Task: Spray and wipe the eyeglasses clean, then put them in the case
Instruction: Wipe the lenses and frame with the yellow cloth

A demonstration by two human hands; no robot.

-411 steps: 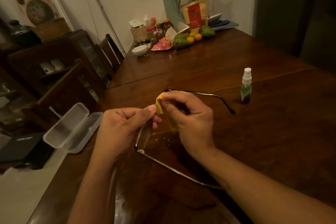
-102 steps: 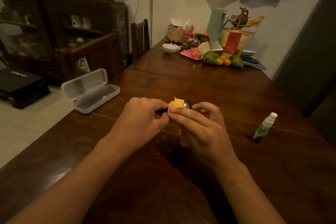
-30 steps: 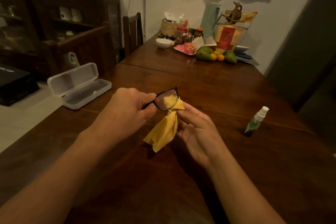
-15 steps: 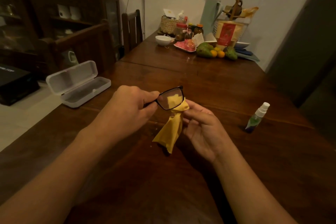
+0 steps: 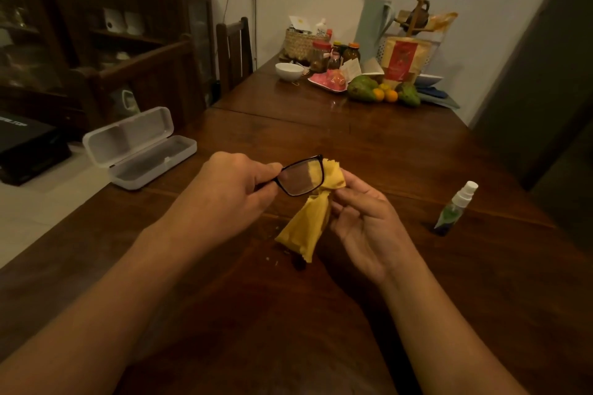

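Observation:
My left hand [image 5: 226, 191] grips the black-framed eyeglasses [image 5: 300, 177] above the middle of the wooden table [image 5: 401, 151]; only one lens shows, the rest is hidden in my fist. My right hand [image 5: 364, 223] pinches a yellow cloth [image 5: 309, 223] against the far side of that lens, and the cloth hangs down toward the table. The white eyeglass case [image 5: 138, 146] lies open at the table's left edge. A small spray bottle [image 5: 455, 207] with a white cap and green liquid stands to the right of my right hand.
At the table's far end stand a white bowl [image 5: 288, 70], a woven basket [image 5: 301, 42], jars, a pink tray and fruit [image 5: 382, 91]. A wooden chair [image 5: 234, 51] is at the far left side. Dark cabinets stand left of the table.
Over the last second the hands and glasses have barely shifted. Earlier, the right hand rubbed the bunched cloth on the lens; now the cloth hangs loose behind it.

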